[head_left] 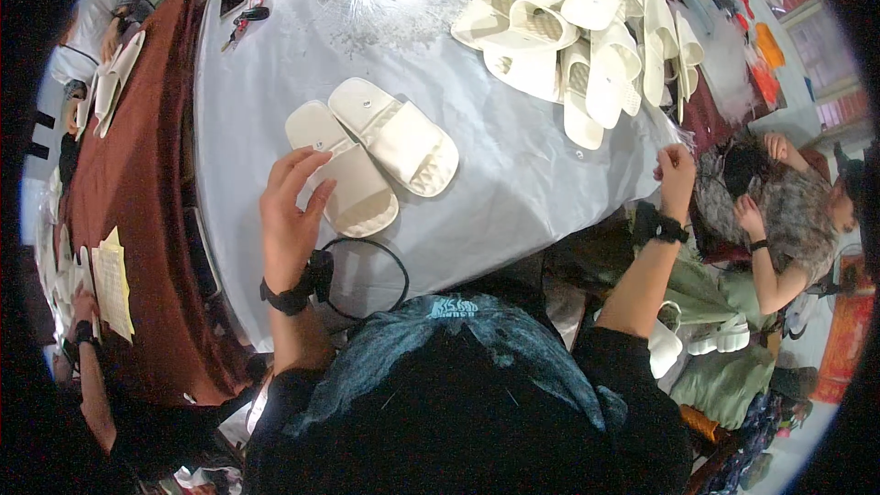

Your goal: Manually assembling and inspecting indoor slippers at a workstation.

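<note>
Now: left hand (293, 194) has thumb and fingers apart by two white slippers (406, 141) | right hand (676, 172) well away, fingers bent, can't tell if holding | that pair looks set out, side by side on grey counter (509, 192) | big messy slipper pile (607, 82) looks not done

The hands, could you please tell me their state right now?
Left hand: open, by a slipper, holding nothing visible.
Right hand: loosely curled; cannot tell whether it holds anything.
</note>
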